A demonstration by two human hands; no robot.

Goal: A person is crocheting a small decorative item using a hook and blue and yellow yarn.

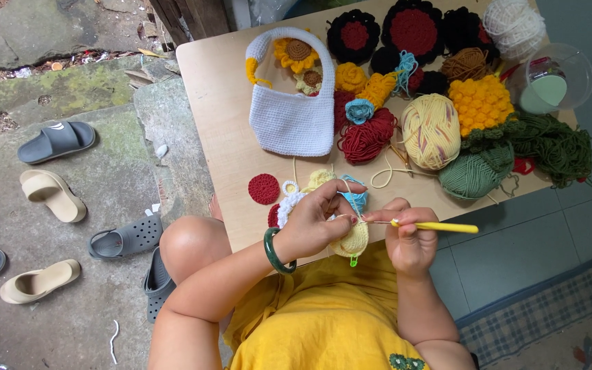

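Nearest the camera, over the lap of the person's yellow shirt [323, 329], the two hands meet at a small pale yellow crochet piece [353, 240], which serves here as the landmark. The left hand [313, 223], with a dark green bangle [273, 252] on its wrist, lies just left of the piece and pinches its upper edge, fingers curled closed around it. The right hand [409, 240] sits just right of the piece, its fingers narrowed onto a yellow crochet hook [436, 226]. The hook's long axis runs nearly level, left to right, its working tip pointing left at the piece and touching or almost touching it; the handle sticks out to the right, away from the piece. The left hand is the nearer of the two to the work. Just beyond the piece, on the wooden table [220, 103], lies a small red crochet disc [264, 188]. Farther beyond it sit a white crochet bag [289, 120] and a cream yarn ball [431, 130]. Well to the left of the piece, sandals [53, 195] lie on the stone floor.
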